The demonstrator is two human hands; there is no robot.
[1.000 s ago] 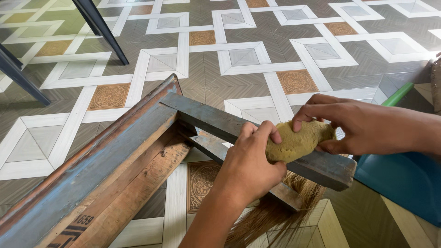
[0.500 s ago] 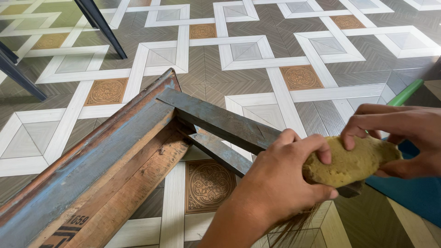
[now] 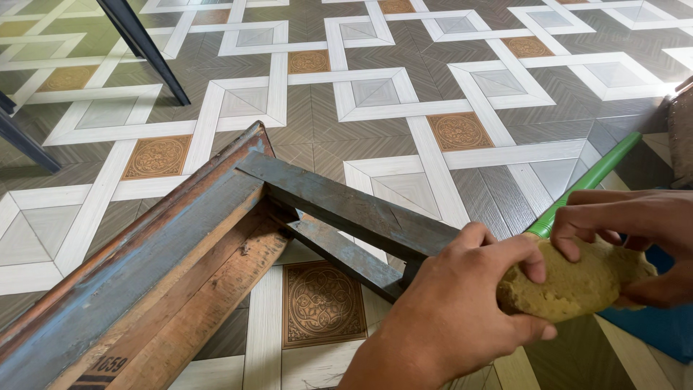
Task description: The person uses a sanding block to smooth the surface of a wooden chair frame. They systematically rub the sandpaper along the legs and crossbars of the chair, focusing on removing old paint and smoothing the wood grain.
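2 bare hands grip 1 yellowish-brown, lumpy sponge block (image 3: 577, 285) beside a worn frame.

The left hand (image 3: 462, 303) curls its fingers and thumb around the block's near end, and the right hand (image 3: 628, 238) clamps over its top and far end, so both hold it just off the end of the weathered blue-grey wooden frame (image 3: 216, 238) lying on the patterned tile floor (image 3: 404, 94). A green plastic tube (image 3: 588, 184) runs behind the hands, beside a blue basin (image 3: 660, 325).
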